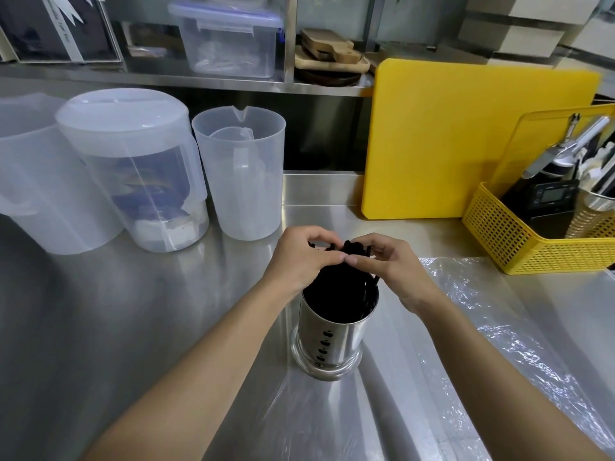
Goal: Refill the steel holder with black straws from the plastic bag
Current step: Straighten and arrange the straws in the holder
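A shiny steel holder (327, 341) with a row of small cut-outs stands upright on the steel counter, just in front of me. A thick bunch of black straws (336, 294) fills it, the tops fanning out above the rim. My left hand (301, 257) and my right hand (391, 261) meet over the bunch, fingers curled around the straw tops from either side, thumbs touching. A clear plastic bag (482, 314) lies flat and crinkled on the counter to the right of the holder; I cannot tell whether any straws are inside it.
Three translucent plastic jugs (239, 174) stand at the back left. A yellow cutting board (459, 138) leans on the back wall, and a yellow mesh basket (519, 244) of tools sits at the right. A shelf with a lidded box (229, 38) runs behind.
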Demonstrator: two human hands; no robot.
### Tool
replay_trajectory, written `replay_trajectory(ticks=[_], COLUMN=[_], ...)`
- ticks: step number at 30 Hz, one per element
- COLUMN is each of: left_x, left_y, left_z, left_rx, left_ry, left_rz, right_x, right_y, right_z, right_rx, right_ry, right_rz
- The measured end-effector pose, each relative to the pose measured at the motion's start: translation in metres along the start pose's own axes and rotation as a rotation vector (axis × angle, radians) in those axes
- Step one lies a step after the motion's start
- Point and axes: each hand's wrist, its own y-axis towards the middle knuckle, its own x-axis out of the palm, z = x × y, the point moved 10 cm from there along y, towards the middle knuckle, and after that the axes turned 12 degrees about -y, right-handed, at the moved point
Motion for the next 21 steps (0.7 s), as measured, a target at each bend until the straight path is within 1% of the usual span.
replay_trajectory(ticks=[4,8,13,18,21], left_x=[0.0,0.001,0.002,0.002,0.003], left_y=[-0.001,-0.002,-0.003,-0.005,-0.006], left_z=[-0.001,-0.002,-0.003,-0.003,-0.003], left_rx=[-0.013,-0.019,-0.063,-0.081,-0.078], left_ry=[-0.039,-0.027,-0.055,-0.11,-0.124], left_rz=[0.004,-0.008,-0.021,-0.013,-0.022], right_x=[0.0,-0.001,0.008,0.013,0.015], right_y=[0.001,0.004,0.009,0.014,0.018], right_z=[-0.001,-0.01,-0.028,-0.036,-0.038], right_rx=[-0.021,-0.081,-0.152,-0.194,-0.206], right_ry=[0.008,-0.021,-0.252,-0.452,-0.513], right_rz=[0.01,0.013,-0.094,-0.148,-0.146])
